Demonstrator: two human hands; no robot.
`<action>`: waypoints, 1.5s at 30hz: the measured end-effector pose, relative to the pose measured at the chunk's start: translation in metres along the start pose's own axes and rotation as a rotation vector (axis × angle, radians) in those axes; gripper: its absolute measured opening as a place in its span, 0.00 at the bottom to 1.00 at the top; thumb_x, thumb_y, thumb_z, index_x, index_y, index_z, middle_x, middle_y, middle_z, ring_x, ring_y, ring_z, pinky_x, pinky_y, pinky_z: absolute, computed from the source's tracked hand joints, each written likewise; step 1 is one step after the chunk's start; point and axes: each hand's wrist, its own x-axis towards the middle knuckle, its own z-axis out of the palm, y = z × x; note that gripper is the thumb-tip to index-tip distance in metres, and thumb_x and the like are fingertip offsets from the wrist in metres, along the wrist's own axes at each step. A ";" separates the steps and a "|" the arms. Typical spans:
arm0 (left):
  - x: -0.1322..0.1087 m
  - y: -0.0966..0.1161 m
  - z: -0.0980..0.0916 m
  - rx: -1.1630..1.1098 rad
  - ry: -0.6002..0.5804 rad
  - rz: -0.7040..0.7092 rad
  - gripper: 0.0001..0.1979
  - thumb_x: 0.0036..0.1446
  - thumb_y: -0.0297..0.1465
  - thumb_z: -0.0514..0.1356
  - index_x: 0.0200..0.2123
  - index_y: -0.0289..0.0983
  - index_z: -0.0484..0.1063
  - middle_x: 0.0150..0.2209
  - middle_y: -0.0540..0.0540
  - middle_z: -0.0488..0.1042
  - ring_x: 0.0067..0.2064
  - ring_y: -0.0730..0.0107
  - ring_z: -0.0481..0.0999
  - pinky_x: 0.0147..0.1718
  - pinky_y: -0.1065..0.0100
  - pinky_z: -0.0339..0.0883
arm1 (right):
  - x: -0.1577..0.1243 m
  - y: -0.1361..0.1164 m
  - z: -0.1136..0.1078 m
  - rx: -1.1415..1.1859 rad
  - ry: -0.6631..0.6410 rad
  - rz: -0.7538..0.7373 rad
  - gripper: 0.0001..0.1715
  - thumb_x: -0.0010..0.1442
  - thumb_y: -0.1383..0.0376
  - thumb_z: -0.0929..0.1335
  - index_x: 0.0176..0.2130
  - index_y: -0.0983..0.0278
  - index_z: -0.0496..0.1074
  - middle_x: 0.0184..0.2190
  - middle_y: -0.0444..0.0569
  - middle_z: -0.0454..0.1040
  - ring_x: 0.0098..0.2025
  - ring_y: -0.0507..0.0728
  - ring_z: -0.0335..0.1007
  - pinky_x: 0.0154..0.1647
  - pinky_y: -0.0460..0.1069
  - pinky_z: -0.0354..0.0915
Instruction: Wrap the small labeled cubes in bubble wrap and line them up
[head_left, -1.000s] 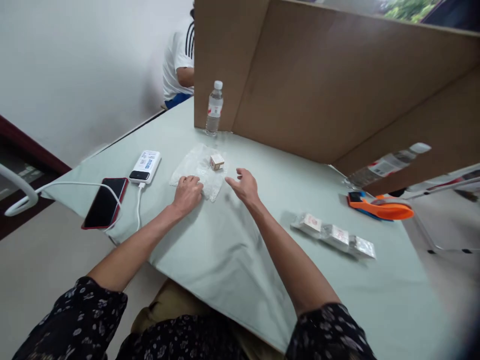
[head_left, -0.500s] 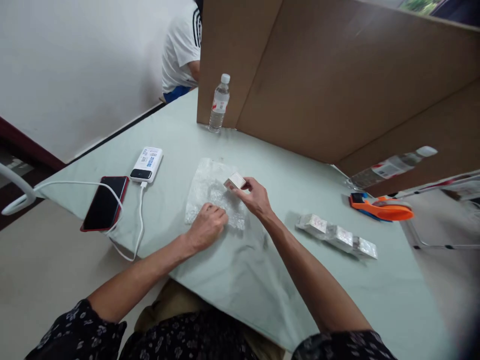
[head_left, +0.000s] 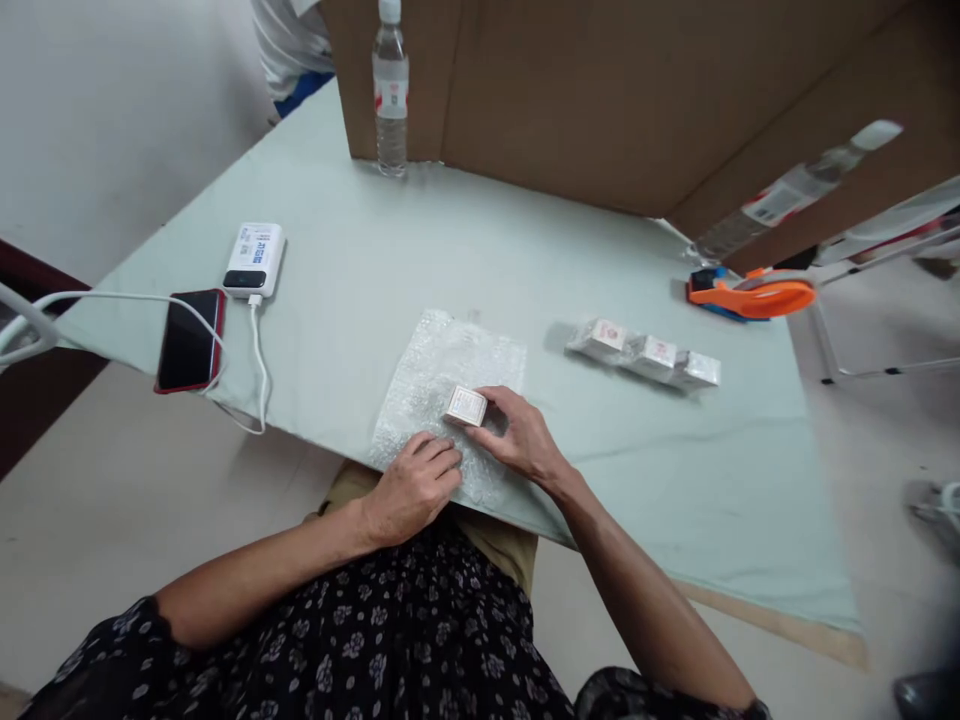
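Observation:
A sheet of clear bubble wrap lies flat at the table's near edge. My right hand pinches a small white box between thumb and fingers, just over the middle of the sheet. Printing covers the box's top face. At the sheet's near left edge, my left hand has its fingers bent and closed on the wrap; its thumb is mostly hidden. To the right, several small boxes wrapped in bubble wrap lie in a row.
An orange tape dispenser sits at the right edge. Water bottles stand by a cardboard partition. On the left are a white power bank, a phone and a white cable. Part of a person shows behind.
The bubble wrap has come closer to the table's near edge, along with both hands. The box in my right hand has turned and sits lower over the sheet. My view has tilted down.

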 end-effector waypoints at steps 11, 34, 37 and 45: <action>-0.012 -0.008 -0.014 0.033 0.087 -0.074 0.06 0.59 0.21 0.57 0.37 0.34 0.73 0.47 0.38 0.76 0.52 0.55 0.72 0.54 0.51 0.68 | 0.008 0.001 0.008 -0.030 -0.040 -0.014 0.25 0.57 0.61 0.72 0.54 0.60 0.70 0.50 0.54 0.77 0.50 0.64 0.74 0.51 0.60 0.68; 0.093 -0.073 -0.052 -0.514 -0.246 -0.491 0.06 0.56 0.28 0.58 0.31 0.36 0.75 0.32 0.49 0.79 0.36 0.70 0.75 0.37 0.69 0.63 | 0.001 -0.011 -0.001 0.514 0.142 0.305 0.12 0.55 0.58 0.71 0.26 0.62 0.71 0.42 0.50 0.80 0.38 0.57 0.75 0.40 0.52 0.69; 0.097 -0.076 -0.051 -0.520 -0.281 -0.495 0.05 0.55 0.29 0.60 0.30 0.35 0.76 0.30 0.49 0.78 0.33 0.71 0.73 0.34 0.70 0.62 | -0.001 -0.011 0.002 0.557 0.174 0.353 0.12 0.53 0.58 0.72 0.25 0.63 0.71 0.41 0.51 0.80 0.36 0.56 0.74 0.37 0.51 0.69; 0.098 -0.080 -0.046 -0.559 -0.274 -0.473 0.05 0.53 0.29 0.61 0.28 0.35 0.75 0.26 0.51 0.74 0.30 0.74 0.69 0.30 0.71 0.59 | -0.006 -0.014 0.005 0.576 0.200 0.400 0.12 0.53 0.59 0.72 0.24 0.63 0.71 0.43 0.53 0.80 0.35 0.55 0.74 0.36 0.51 0.68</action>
